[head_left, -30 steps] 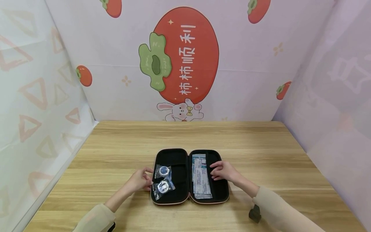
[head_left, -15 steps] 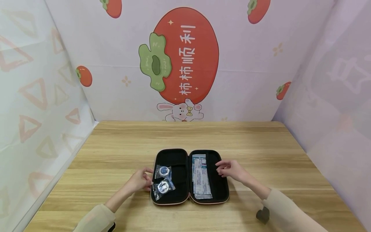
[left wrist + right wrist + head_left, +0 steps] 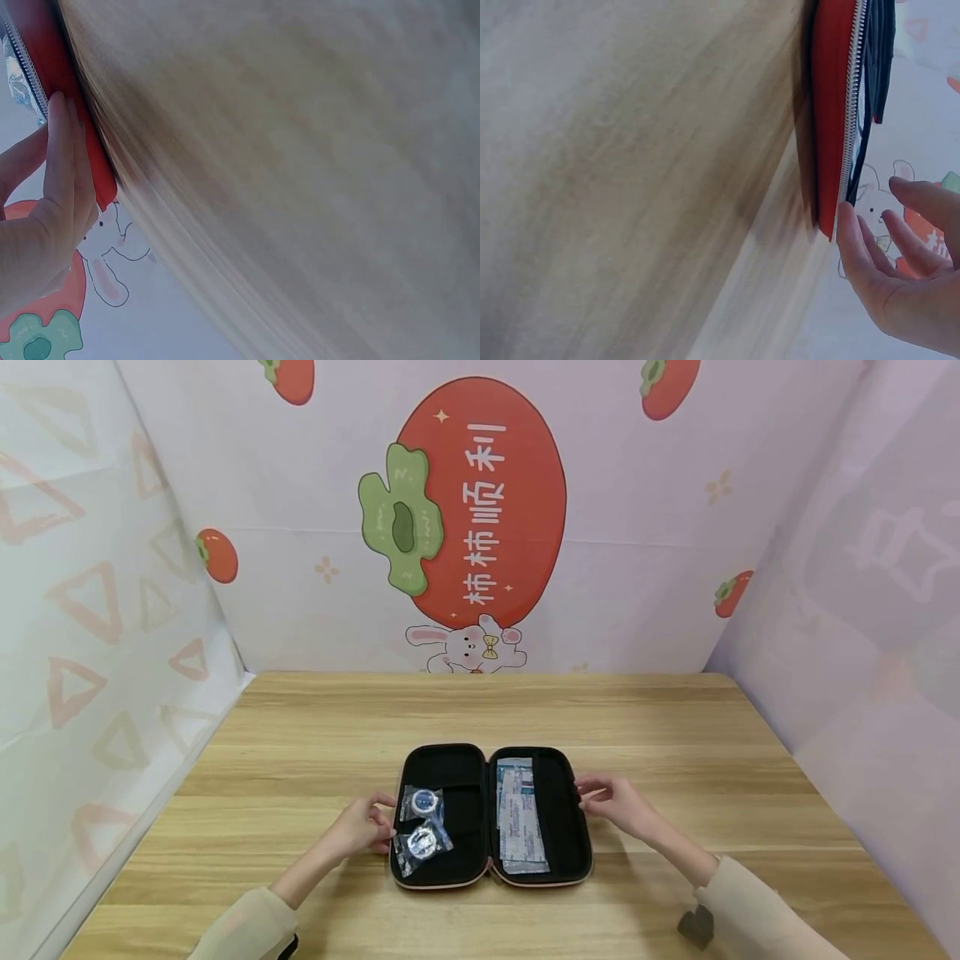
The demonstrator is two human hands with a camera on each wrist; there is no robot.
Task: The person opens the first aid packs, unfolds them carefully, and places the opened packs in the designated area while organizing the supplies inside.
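A zippered case (image 3: 558,843) lies unfolded on the table, black inside. Its outside is red (image 3: 827,112) in the wrist views. Two round items in clear wrappers, one blue-and-white (image 3: 424,802) and one silvery (image 3: 422,842), lie in the left half. Flat white and teal sachets (image 3: 521,831) sit under a black strap in the right half. My left hand (image 3: 358,827) touches the case's left side, its fingers (image 3: 61,150) nearly straight along the red wall. My right hand (image 3: 618,806) is at the right rim, fingers relaxed, a fingertip touching or very near the zipper.
The wooden table (image 3: 480,710) surrounds the case. A white cloth backdrop (image 3: 637,610) printed with persimmons and a rabbit hangs behind, with patterned cloth at both sides. A small dark object (image 3: 696,927) is by the right sleeve.
My right hand has moved right, from over the strap beside the sachets to the case's right rim. The left hand and the case's contents look unmoved.
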